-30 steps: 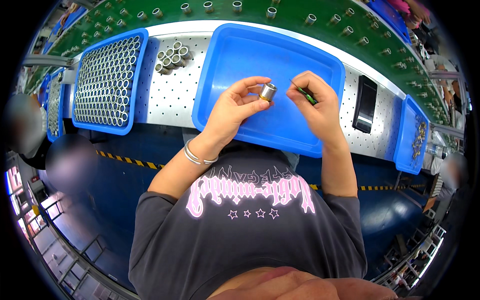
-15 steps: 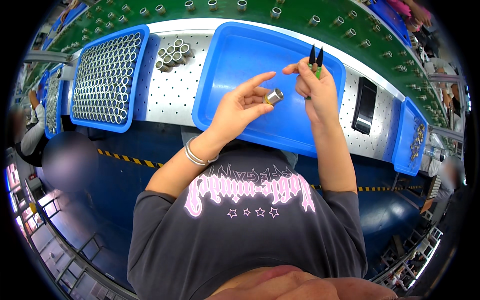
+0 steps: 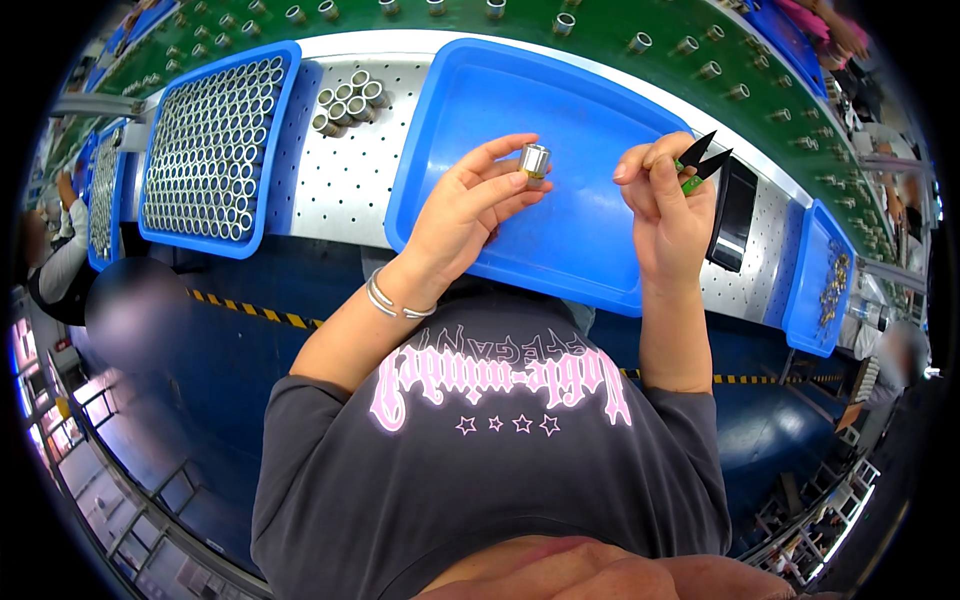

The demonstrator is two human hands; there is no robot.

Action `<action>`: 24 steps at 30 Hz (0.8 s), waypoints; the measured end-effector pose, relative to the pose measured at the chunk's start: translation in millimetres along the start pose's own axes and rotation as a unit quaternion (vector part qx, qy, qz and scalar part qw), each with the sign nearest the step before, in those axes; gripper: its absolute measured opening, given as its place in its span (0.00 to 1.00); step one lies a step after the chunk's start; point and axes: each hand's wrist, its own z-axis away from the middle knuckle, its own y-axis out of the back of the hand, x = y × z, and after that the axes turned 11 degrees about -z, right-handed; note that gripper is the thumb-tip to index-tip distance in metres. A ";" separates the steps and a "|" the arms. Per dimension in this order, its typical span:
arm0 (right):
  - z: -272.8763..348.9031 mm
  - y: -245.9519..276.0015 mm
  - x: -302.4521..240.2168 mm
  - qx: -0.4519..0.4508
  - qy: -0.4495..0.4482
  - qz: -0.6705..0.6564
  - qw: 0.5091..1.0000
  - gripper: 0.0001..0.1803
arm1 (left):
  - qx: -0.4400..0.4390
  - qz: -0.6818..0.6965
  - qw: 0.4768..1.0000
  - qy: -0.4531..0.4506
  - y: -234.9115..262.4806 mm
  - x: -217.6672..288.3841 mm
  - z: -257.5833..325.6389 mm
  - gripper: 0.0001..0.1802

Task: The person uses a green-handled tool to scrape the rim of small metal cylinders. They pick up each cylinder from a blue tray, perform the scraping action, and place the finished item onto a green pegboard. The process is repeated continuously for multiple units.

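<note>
Between the thumb and fingers of my left hand is a short shiny metal sleeve with a yellowish lower rim, held upright. It is above the large blue tray. My right hand is closed around small green-handled thread snips, whose black blades stick out to the right and stand apart. The two hands are apart, with my right hand over the tray's right side.
At left stands a blue tray packed with metal sleeves, and a cluster of several sleeves sits beside it on the perforated metal table. A black case and a small blue tray with brass-coloured bits lie right. Behind runs a green conveyor carrying sleeves.
My left hand has turned the sleeve more upright and raised it slightly. My right hand has moved right and turned, so the snips now point right instead of away. Sleeves on the conveyor have shifted right.
</note>
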 end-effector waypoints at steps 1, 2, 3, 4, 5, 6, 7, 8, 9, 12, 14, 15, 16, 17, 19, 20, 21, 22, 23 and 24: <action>0.4 -2.6 -0.7 -0.006 -0.001 0.012 1.000 0.08 | -0.001 0.004 1.000 -0.003 0.4 -0.9 0.0 0.25; 0.1 -4.3 -1.0 -0.013 -0.002 0.023 1.000 0.08 | 0.000 -0.001 1.000 -0.007 0.5 -1.0 0.3 0.25; -0.2 -5.0 -1.2 -0.020 -0.002 0.035 0.999 0.08 | 0.002 -0.006 1.000 -0.010 0.4 -1.0 0.6 0.25; -0.5 -5.4 -1.3 -0.027 -0.002 0.047 0.999 0.08 | 0.003 -0.011 1.000 -0.013 0.4 -0.9 1.0 0.25; -0.5 -5.8 -2.0 -0.033 -0.002 0.060 0.998 0.08 | 0.004 -0.017 1.000 -0.017 -0.1 -0.8 1.2 0.25; -1.0 -7.1 -3.5 -0.037 -0.005 0.065 0.997 0.08 | 0.005 -0.024 0.999 -0.022 -0.8 -0.4 1.6 0.25; -1.9 -9.3 -5.5 -0.042 -0.009 0.070 0.997 0.08 | 0.006 -0.030 0.999 -0.026 -1.2 -0.3 1.9 0.25; -2.7 -11.5 -7.4 -0.046 -0.012 0.075 0.996 0.08 | 0.006 -0.032 0.999 -0.028 -1.3 -0.2 2.0 0.25; -3.4 -14.8 -8.0 -0.048 -0.005 0.077 0.996 0.07 | 0.006 -0.035 0.999 -0.030 -1.4 -0.2 2.2 0.25; -5.1 -22.2 -8.2 -0.059 0.004 0.078 0.995 0.07 | 0.011 -0.053 0.998 -0.031 -2.8 1.2 3.2 0.25; -6.4 -23.3 -8.8 -0.073 -0.002 0.073 0.995 0.06 | 0.015 -0.076 0.996 -0.036 -2.4 0.1 3.3 0.24; -7.2 -24.7 -9.2 -0.079 0.007 0.069 0.994 0.06 | 0.016 -0.092 0.995 -0.040 -0.8 -2.3 2.6 0.24; -8.2 -26.5 -9.5 -0.084 0.017 0.065 0.994 0.06 | 0.017 -0.108 0.993 -0.045 0.1 -3.7 2.4 0.24; -9.3 -27.5 -9.9 -0.090 0.026 0.061 0.994 0.06 | 0.020 -0.122 0.991 -0.043 -1.1 -3.0 3.3 0.24; -12.3 -25.8 -11.6 -0.083 0.017 0.076 0.993 0.06 | 0.026 -0.149 0.988 -0.040 -4.6 -0.8 6.1 0.24; -13.7 -25.3 -12.3 -0.080 0.012 0.084 0.993 0.06 | 0.024 -0.152 0.987 -0.040 -4.6 -0.8 6.5 0.24; -14.7 -27.0 -11.4 -0.056 0.023 0.089 0.994 0.07 | 0.022 -0.155 0.987 -0.039 -4.4 -0.8 6.9 0.24; -15.6 -30.2 -9.4 -0.032 0.034 0.094 0.994 0.08 | 0.020 -0.158 0.987 -0.039 -4.0 -0.8 7.2 0.24; -16.2 -27.6 -9.7 -0.035 0.027 0.088 0.995 0.10 | 0.031 -0.137 0.990 -0.028 -2.8 -0.5 7.2 0.23; -16.7 -25.0 -10.4 -0.038 0.020 0.083 0.996 0.13 | 0.042 -0.116 0.992 -0.017 -1.3 -0.4 6.8 0.23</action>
